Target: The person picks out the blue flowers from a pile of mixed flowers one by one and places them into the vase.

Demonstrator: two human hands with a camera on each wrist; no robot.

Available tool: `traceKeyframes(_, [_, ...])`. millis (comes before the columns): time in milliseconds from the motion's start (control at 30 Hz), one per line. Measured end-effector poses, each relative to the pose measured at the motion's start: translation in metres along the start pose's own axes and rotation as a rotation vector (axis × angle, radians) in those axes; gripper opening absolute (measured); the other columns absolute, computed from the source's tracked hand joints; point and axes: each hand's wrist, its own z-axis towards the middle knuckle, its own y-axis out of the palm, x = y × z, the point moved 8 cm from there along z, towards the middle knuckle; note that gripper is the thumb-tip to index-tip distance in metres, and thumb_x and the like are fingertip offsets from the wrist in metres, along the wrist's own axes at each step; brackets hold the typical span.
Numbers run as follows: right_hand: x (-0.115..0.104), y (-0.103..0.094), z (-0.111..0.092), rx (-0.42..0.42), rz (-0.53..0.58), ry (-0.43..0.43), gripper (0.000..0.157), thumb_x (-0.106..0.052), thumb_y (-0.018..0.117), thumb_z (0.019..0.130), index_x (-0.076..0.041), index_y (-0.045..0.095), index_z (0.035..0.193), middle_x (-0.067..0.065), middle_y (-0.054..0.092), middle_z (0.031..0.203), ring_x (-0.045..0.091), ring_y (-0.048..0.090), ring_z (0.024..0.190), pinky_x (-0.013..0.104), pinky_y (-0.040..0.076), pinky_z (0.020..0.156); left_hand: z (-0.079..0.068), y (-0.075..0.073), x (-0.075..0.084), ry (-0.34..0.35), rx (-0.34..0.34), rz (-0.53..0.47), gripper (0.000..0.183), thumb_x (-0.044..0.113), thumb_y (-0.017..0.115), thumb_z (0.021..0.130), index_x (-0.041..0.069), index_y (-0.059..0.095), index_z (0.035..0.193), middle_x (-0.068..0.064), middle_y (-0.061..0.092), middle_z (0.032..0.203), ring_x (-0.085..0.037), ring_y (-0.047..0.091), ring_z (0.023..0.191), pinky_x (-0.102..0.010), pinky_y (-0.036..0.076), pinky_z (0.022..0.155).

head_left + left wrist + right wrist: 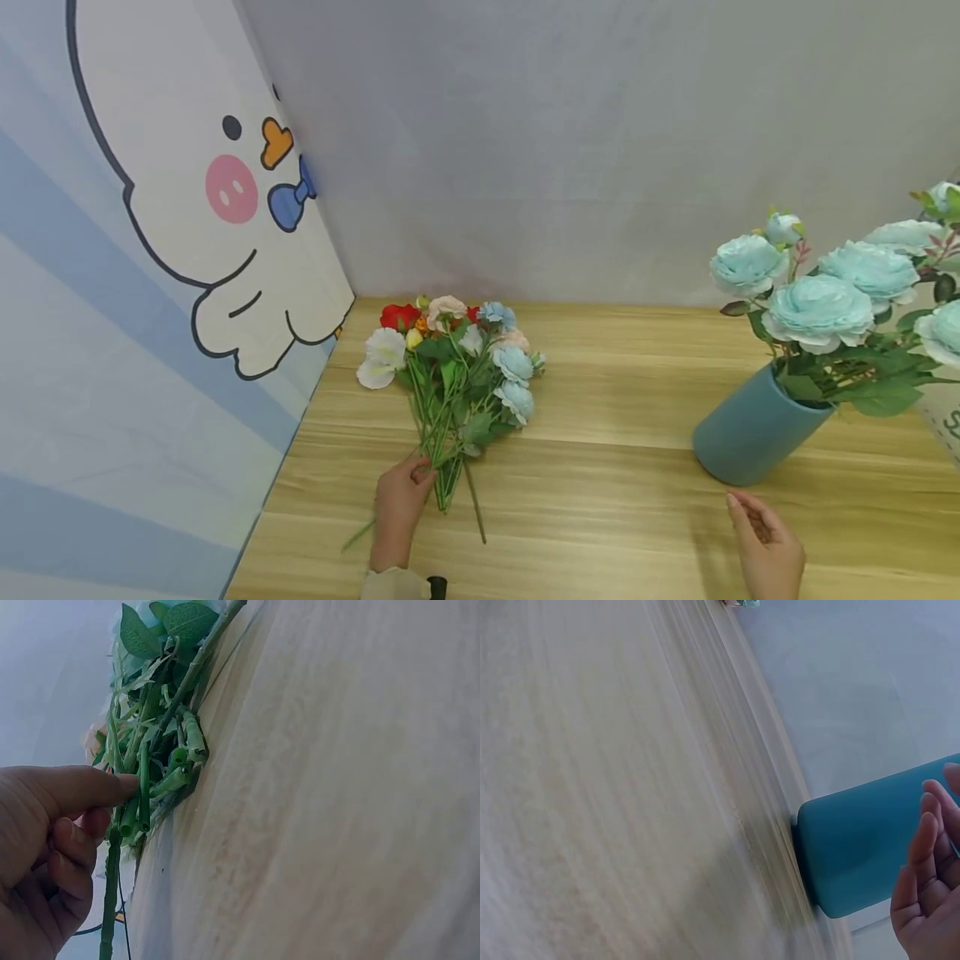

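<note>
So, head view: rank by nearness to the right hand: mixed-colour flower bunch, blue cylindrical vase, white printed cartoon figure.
From the right hand:
1. Blue cylindrical vase: just beyond it.
2. Mixed-colour flower bunch: to the left, lying on the wooden table.
3. White printed cartoon figure: farther left, on the wall.

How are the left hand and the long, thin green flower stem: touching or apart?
Touching: the left wrist view shows the left hand pinching the green stem.

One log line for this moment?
left hand: pinches green stem | right hand: empty, near blue vase | vase: holds pale-blue flowers | mixed flowers: lying on table
</note>
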Motion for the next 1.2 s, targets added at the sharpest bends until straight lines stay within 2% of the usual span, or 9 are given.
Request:
traceKeyframes(200, [-0.008,0.0,-0.011,-0.079,0.018,0.064,0.038,-0.037,0.067,0.082,-0.009,0.069,0.108,-0.025,0.063,0.073,-0.008,0.058,0.068,0.007,0.044,0.058,-0.005,-0.008,0.008,0.037,0.04,0.037,0.015,0.013,0.071,0.079,0.004,0.073,0.091,0.001,0.056,0.06,-0.005,0.042,0.049,-0.021,0.035,0.047])
traceKeyframes(400, [-0.044,-0.002,-0.029,-0.137,-0.055,0.006,0.042,-0.038,0.061,0.087,-0.003,0.065,0.11,-0.021,0.065,0.074,-0.009,0.056,0.068,0.007,0.044,0.06,-0.004,-0.006,0.005,-0.028,0.015,-0.004,0.019,0.017,0.069,0.082,0.003,0.072,0.095,0.002,0.054,0.058,-0.005,0.039,0.044,-0.021,0.033,0.044])
traceKeyframes(533, [-0.053,-0.003,-0.032,-0.138,-0.065,0.024,0.04,-0.036,0.061,0.088,-0.003,0.065,0.11,-0.02,0.064,0.073,-0.009,0.056,0.067,0.007,0.044,0.059,-0.002,-0.004,0.002,-0.049,0.006,-0.022,0.02,0.018,0.068,0.083,0.003,0.072,0.096,0.002,0.055,0.058,-0.006,0.039,0.043,-0.021,0.033,0.043])
traceKeyframes(700, [-0.048,-0.001,-0.028,-0.151,-0.08,0.021,0.042,-0.036,0.06,0.088,-0.002,0.064,0.112,-0.019,0.064,0.074,-0.008,0.055,0.068,0.007,0.044,0.06,-0.001,-0.005,0.003,-0.041,0.009,-0.012,0.017,0.018,0.07,0.081,0.004,0.074,0.091,-0.001,0.063,0.066,-0.006,0.048,0.05,-0.022,0.038,0.047])
traceKeyframes(800, [-0.038,0.0,-0.02,-0.148,-0.091,-0.015,0.042,-0.037,0.061,0.087,-0.003,0.065,0.111,-0.02,0.064,0.074,-0.008,0.055,0.067,0.008,0.045,0.058,-0.001,-0.006,0.003,-0.043,0.017,-0.004,0.015,0.02,0.071,0.08,0.006,0.074,0.087,-0.002,0.065,0.067,-0.007,0.051,0.053,-0.023,0.04,0.048])
traceKeyframes(967, [-0.01,0.004,-0.004,-0.105,-0.075,-0.012,0.038,-0.04,0.063,0.085,-0.009,0.069,0.106,-0.023,0.062,0.072,-0.008,0.056,0.067,0.008,0.045,0.059,-0.001,-0.01,0.004,-0.017,0.061,0.008,0.015,0.022,0.072,0.079,0.008,0.074,0.083,0.0,0.063,0.065,-0.007,0.05,0.052,-0.022,0.039,0.048])
traceKeyframes(1133, [-0.006,0.004,-0.001,-0.081,-0.051,-0.048,0.034,-0.036,0.065,0.085,-0.008,0.07,0.103,-0.024,0.063,0.07,-0.007,0.057,0.064,0.008,0.044,0.057,-0.002,-0.011,0.006,0.017,0.076,0.005,0.015,0.02,0.071,0.08,0.005,0.073,0.083,-0.001,0.061,0.065,-0.009,0.05,0.055,-0.023,0.039,0.051])
traceKeyframes(1200, [-0.003,0.003,-0.001,-0.064,-0.045,-0.033,0.033,-0.037,0.065,0.084,-0.01,0.07,0.102,-0.023,0.063,0.069,-0.007,0.056,0.063,0.009,0.044,0.056,-0.002,-0.01,0.006,0.03,0.074,0.008,0.016,0.02,0.07,0.08,0.004,0.072,0.084,-0.002,0.061,0.066,-0.009,0.051,0.056,-0.024,0.04,0.051])
